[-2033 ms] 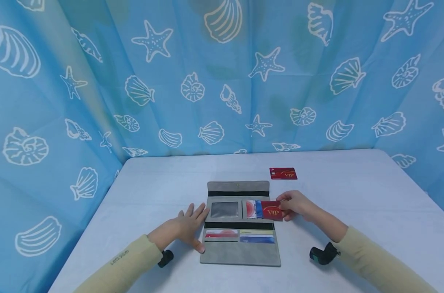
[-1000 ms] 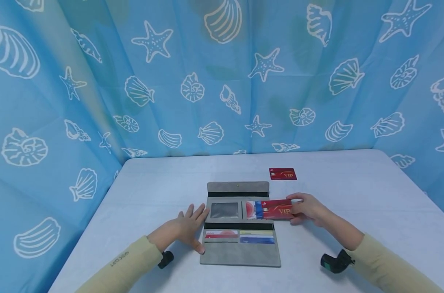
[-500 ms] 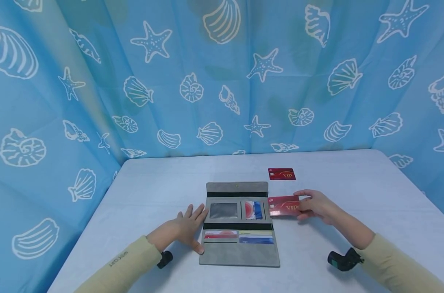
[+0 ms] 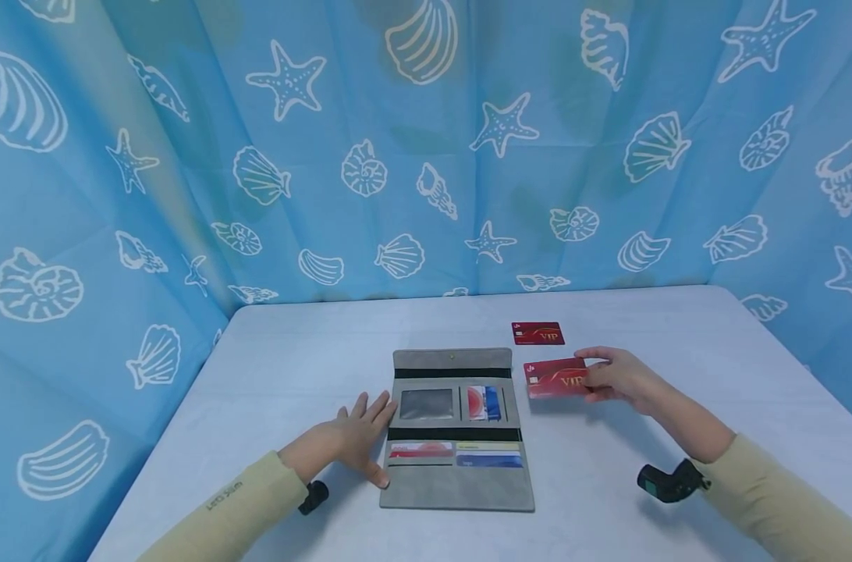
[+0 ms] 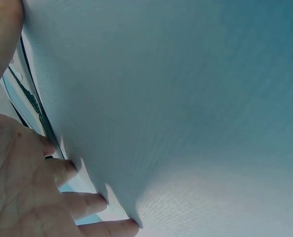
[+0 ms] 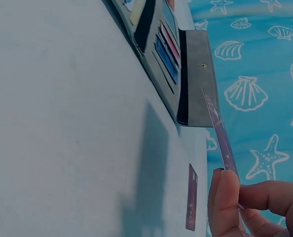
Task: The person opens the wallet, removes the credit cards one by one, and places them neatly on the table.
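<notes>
The person's right hand (image 4: 621, 380) pinches a glossy red rectangular VIP card (image 4: 554, 379) by its right end, thumb and fingers clamped on it, up off the white tabletop (image 4: 314, 336), beside the open grey folding wallet (image 4: 457, 487). The left hand (image 4: 359, 439), fingers spread apart, rests against the wallet's left edge. A second red VIP card (image 4: 537, 333) lies flat farther back.

Makeshift tabletop recording setup, room type can't be told. Blue seashell-print curtain (image 4: 412, 203) screens far, left and right sides of white table (image 4: 314, 343).
</notes>
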The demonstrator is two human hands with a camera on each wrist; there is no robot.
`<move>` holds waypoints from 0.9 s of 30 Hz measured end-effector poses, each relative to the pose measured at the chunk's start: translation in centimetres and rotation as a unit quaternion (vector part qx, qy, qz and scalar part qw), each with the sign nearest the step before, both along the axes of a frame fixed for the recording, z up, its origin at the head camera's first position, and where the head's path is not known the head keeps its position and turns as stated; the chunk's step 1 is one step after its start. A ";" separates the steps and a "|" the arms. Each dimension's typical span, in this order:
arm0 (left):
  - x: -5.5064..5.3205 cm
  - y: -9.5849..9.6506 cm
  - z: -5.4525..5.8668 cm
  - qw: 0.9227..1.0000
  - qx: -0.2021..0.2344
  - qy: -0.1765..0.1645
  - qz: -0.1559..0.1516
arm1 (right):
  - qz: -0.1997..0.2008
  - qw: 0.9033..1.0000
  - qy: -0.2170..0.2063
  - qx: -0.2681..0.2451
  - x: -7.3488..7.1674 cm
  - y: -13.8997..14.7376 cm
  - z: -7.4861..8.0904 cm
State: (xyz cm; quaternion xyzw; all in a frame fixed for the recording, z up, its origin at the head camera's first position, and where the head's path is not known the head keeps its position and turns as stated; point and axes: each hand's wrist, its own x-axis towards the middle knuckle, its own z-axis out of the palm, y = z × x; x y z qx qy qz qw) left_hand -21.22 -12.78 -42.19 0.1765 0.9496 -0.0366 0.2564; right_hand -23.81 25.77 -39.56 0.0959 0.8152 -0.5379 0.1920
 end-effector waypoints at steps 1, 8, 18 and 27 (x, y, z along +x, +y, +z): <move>0.0 0.0 0.1 1.000 0.000 -0.002 0.000 | 0.000 1.000 0.001 0.000 -0.1 0.1 0.1; 0.0 -0.1 0.1 1.000 -0.001 -0.008 -0.001 | -0.003 1.000 0.006 0.002 -0.8 0.5 1.1; 0.0 -0.2 0.0 1.000 -0.001 0.005 -0.004 | -0.010 1.000 0.016 0.001 -2.2 1.9 2.3; -0.1 -0.1 -0.2 1.000 -0.001 0.005 -0.002 | -0.026 0.999 0.046 -0.011 -3.2 2.7 2.9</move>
